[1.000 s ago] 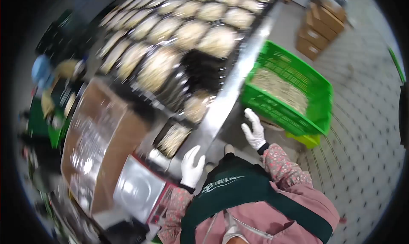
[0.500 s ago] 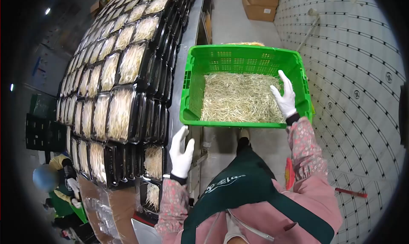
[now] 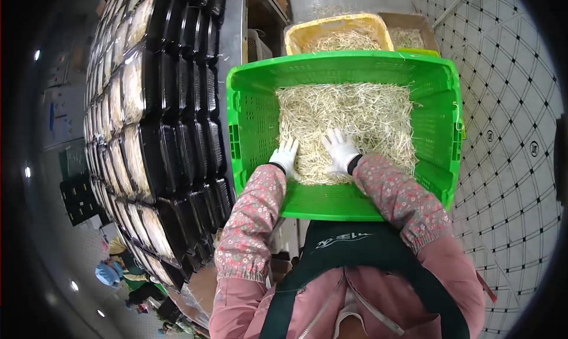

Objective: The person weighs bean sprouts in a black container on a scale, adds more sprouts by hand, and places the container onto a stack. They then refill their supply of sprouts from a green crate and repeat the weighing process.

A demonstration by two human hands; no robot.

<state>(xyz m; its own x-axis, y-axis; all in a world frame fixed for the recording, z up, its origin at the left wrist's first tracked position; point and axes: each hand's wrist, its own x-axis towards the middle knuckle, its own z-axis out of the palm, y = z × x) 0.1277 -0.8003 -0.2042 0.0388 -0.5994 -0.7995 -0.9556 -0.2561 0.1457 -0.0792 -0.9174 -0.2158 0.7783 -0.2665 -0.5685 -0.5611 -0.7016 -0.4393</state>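
Note:
A large green plastic crate (image 3: 331, 201) with perforated walls stands in front of me. Pale, thin bean sprouts (image 3: 349, 108) cover its bottom in a loose layer. Both my hands wear white gloves and reach down inside the crate. My left hand (image 3: 286, 155) lies on the sprouts close to the left wall, its fingers spread. A little to the right, my right hand (image 3: 341, 151) rests on the sprouts with fingers stretched apart. Neither hand grips anything that I can see.
To the left rise stacked black trays (image 3: 183, 108) of wrapped sprouts beside a grey metal table edge (image 3: 232, 43). Beyond the crate stand a yellow bin (image 3: 337, 24) with sprouts and a brown container (image 3: 408, 24). Another person (image 3: 109, 272) is at lower left.
My hands have moved from the crate's right side and front left corner down onto the sprouts inside. The crate appears closer, and the yellow bin behind it has come into view.

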